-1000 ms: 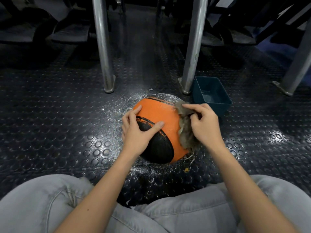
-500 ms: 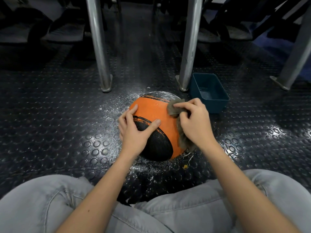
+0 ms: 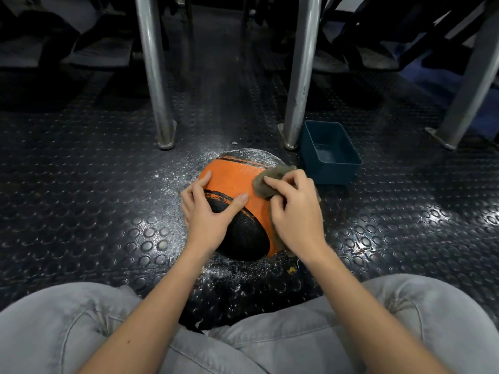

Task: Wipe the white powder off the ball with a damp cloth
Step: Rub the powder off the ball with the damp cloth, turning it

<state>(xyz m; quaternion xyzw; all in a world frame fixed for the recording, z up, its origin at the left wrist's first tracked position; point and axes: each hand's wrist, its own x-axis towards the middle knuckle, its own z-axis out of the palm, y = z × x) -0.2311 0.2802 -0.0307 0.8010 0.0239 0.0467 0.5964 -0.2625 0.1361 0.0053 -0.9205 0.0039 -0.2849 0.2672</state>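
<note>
Ball [image 3: 232,182] on studded floor [image 3: 81,190], powder on far side. Left hand [image 3: 208,211] spread flat on ball, gripping nothing. Right hand [image 3: 294,211] clutches cloth [image 3: 266,182] against ball. Tub [image 3: 330,155] beside.

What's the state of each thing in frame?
ball, on the floor, white powder on its far panel.
cloth, bunched, pressed on the ball.
left hand, spread flat on the ball.
right hand, grips the cloth.
blue tub, upright, open, looks wet inside.
floor, powder-dusted around the ball.
</note>
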